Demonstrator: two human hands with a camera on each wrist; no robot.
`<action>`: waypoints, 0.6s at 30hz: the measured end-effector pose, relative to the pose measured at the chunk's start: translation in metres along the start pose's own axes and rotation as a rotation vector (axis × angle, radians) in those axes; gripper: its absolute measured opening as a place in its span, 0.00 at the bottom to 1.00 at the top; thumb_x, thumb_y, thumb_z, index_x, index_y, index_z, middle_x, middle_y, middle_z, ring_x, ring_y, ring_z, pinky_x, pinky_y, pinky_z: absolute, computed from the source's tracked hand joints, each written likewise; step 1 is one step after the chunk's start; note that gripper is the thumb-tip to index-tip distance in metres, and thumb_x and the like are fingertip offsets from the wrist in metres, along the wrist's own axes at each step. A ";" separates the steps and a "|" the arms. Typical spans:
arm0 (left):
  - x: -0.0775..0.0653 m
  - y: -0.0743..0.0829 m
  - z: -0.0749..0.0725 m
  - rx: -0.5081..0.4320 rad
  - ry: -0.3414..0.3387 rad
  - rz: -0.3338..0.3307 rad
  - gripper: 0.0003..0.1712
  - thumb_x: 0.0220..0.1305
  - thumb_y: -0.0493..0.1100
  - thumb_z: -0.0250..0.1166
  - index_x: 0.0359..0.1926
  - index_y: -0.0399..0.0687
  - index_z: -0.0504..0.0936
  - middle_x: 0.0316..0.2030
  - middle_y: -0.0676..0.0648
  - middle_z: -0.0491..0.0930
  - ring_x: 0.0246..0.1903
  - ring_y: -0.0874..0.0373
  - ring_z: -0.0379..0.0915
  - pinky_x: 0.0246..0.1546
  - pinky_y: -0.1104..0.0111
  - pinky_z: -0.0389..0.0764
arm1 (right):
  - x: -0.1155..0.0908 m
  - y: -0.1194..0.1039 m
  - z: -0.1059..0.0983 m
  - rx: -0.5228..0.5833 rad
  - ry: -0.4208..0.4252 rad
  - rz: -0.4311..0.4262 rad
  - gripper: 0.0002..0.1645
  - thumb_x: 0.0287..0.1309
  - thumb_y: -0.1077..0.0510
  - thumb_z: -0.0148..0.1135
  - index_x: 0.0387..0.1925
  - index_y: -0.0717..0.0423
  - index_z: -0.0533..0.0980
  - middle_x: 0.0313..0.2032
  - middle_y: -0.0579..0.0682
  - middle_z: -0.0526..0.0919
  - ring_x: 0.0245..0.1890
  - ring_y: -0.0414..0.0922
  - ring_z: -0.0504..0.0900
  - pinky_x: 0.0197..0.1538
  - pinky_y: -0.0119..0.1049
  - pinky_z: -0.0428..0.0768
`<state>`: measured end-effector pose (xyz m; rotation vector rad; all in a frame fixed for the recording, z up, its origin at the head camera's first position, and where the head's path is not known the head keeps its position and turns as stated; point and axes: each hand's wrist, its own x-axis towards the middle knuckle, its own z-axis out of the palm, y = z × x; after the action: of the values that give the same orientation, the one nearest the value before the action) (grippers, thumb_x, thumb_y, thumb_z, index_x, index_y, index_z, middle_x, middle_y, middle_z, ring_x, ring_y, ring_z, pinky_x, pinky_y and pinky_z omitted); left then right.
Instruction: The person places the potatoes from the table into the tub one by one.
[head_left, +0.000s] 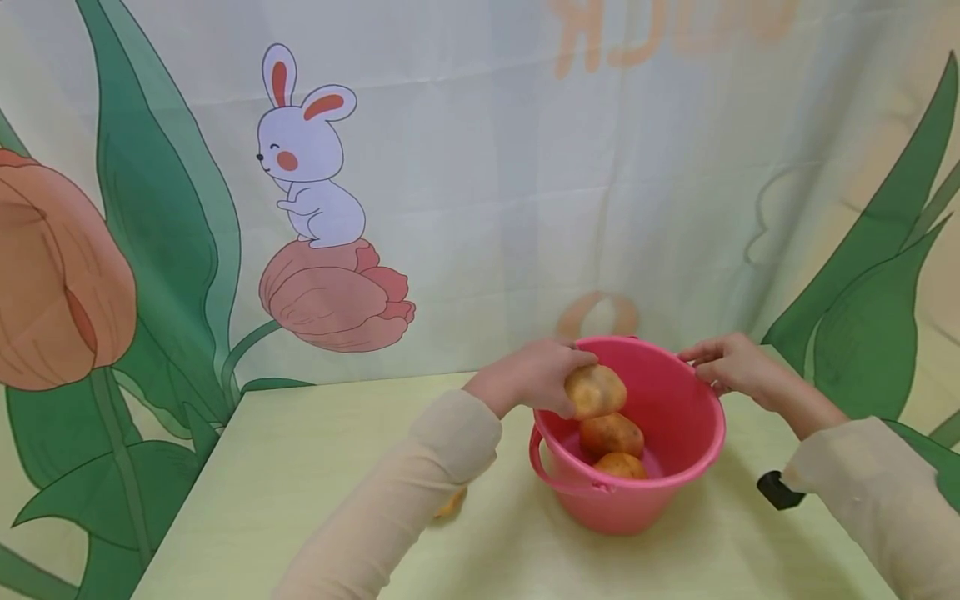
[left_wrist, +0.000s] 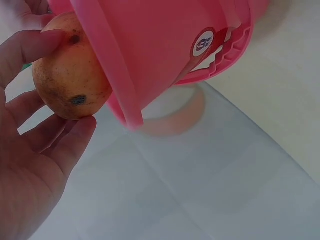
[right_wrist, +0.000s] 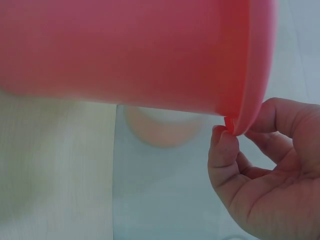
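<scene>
My left hand [head_left: 536,377] grips a brownish-yellow potato [head_left: 598,392] at the left side of the pink bucket's mouth. In the left wrist view, dark spots mark that potato [left_wrist: 72,75], with the thumb over its top and the fingers below. Two more potatoes, one [head_left: 613,435] behind the other [head_left: 622,466], lie inside the pink bucket [head_left: 678,417]. At the bucket's far right edge, my right hand [head_left: 738,368] pinches the rim. The right wrist view shows thumb and fingers on either side of the rim [right_wrist: 257,70].
Partly covered by the left sleeve, another yellowish-brown piece [head_left: 452,505], seemingly a potato, lies on the pale table [head_left: 315,450]. A small black object [head_left: 780,490] sits by the right sleeve. Behind the table hangs a printed curtain [head_left: 480,208]. The bucket's handle [head_left: 537,458] hangs down at its left.
</scene>
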<state>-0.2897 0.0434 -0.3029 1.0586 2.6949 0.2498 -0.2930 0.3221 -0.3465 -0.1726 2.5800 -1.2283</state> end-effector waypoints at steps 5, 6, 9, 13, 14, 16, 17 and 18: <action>0.002 0.000 0.005 0.005 -0.020 -0.007 0.41 0.42 0.46 0.70 0.60 0.54 0.66 0.53 0.51 0.69 0.49 0.59 0.64 0.35 0.75 0.77 | -0.001 -0.001 0.000 0.003 0.000 -0.005 0.25 0.54 0.65 0.47 0.55 0.72 0.64 0.44 0.64 0.77 0.32 0.44 0.78 0.36 0.39 0.80; 0.003 -0.001 0.006 0.009 -0.024 -0.005 0.40 0.42 0.46 0.69 0.60 0.54 0.66 0.52 0.51 0.69 0.48 0.60 0.64 0.35 0.75 0.76 | -0.001 -0.001 0.000 0.001 0.001 -0.005 0.25 0.54 0.65 0.47 0.55 0.72 0.64 0.44 0.63 0.77 0.32 0.44 0.78 0.36 0.39 0.80; 0.004 -0.001 0.008 0.022 -0.039 -0.006 0.40 0.42 0.46 0.69 0.60 0.53 0.66 0.49 0.51 0.70 0.46 0.60 0.65 0.34 0.76 0.76 | -0.001 -0.002 0.001 -0.006 0.004 -0.003 0.25 0.54 0.65 0.47 0.55 0.71 0.65 0.44 0.63 0.77 0.32 0.45 0.78 0.36 0.39 0.80; 0.006 -0.001 0.011 0.029 -0.061 -0.015 0.39 0.42 0.46 0.69 0.59 0.53 0.67 0.48 0.51 0.71 0.45 0.61 0.66 0.33 0.76 0.76 | -0.002 -0.002 0.001 -0.011 0.005 -0.001 0.25 0.54 0.64 0.47 0.55 0.70 0.65 0.45 0.64 0.77 0.32 0.45 0.78 0.36 0.39 0.80; 0.006 -0.001 0.011 0.033 -0.064 -0.015 0.39 0.42 0.46 0.69 0.59 0.53 0.67 0.48 0.52 0.71 0.45 0.61 0.66 0.33 0.76 0.76 | -0.002 -0.002 0.001 -0.011 0.005 -0.001 0.25 0.55 0.64 0.47 0.55 0.70 0.65 0.45 0.64 0.77 0.33 0.45 0.78 0.36 0.39 0.80; 0.007 -0.001 0.012 0.046 -0.067 -0.013 0.39 0.41 0.46 0.70 0.58 0.53 0.68 0.47 0.52 0.72 0.44 0.61 0.66 0.33 0.76 0.76 | -0.002 -0.001 0.001 -0.011 0.006 0.000 0.25 0.55 0.64 0.47 0.55 0.70 0.65 0.45 0.64 0.77 0.33 0.45 0.78 0.36 0.40 0.80; 0.008 -0.001 0.013 0.049 -0.069 -0.012 0.38 0.41 0.46 0.70 0.58 0.53 0.68 0.46 0.52 0.72 0.43 0.61 0.67 0.33 0.76 0.76 | -0.002 -0.001 0.001 -0.011 0.007 0.000 0.25 0.55 0.64 0.47 0.55 0.70 0.65 0.45 0.64 0.77 0.33 0.45 0.78 0.36 0.40 0.80; 0.008 -0.001 0.013 0.049 -0.072 -0.013 0.38 0.41 0.46 0.70 0.58 0.53 0.68 0.45 0.53 0.73 0.42 0.61 0.67 0.32 0.76 0.76 | -0.002 -0.001 0.001 -0.010 0.007 -0.001 0.25 0.55 0.64 0.47 0.55 0.70 0.65 0.45 0.64 0.77 0.33 0.45 0.78 0.36 0.40 0.80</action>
<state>-0.2928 0.0492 -0.3171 1.0423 2.6559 0.1408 -0.2912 0.3211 -0.3460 -0.1714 2.5925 -1.2188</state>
